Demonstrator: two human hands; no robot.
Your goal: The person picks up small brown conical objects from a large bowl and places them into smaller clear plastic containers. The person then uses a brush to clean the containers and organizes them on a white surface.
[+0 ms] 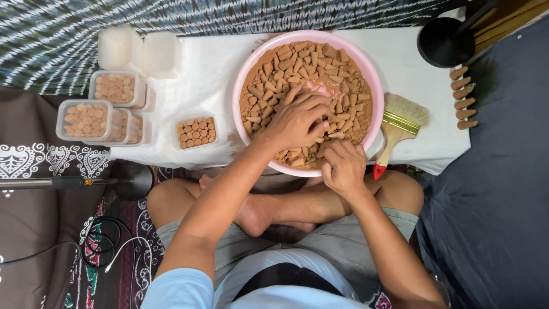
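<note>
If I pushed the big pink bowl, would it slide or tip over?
Probably slide, slowly. The pink bowl is wide, low and heaped with brown cone pieces, so likely heavy. Its near rim hangs past the table edge, so a pull might tip it.

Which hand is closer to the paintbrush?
The right hand. It rests at the near rim of the pink bowl, just left of the brush. The left hand is farther away, in the middle of the bowl among the brown pieces.
</note>
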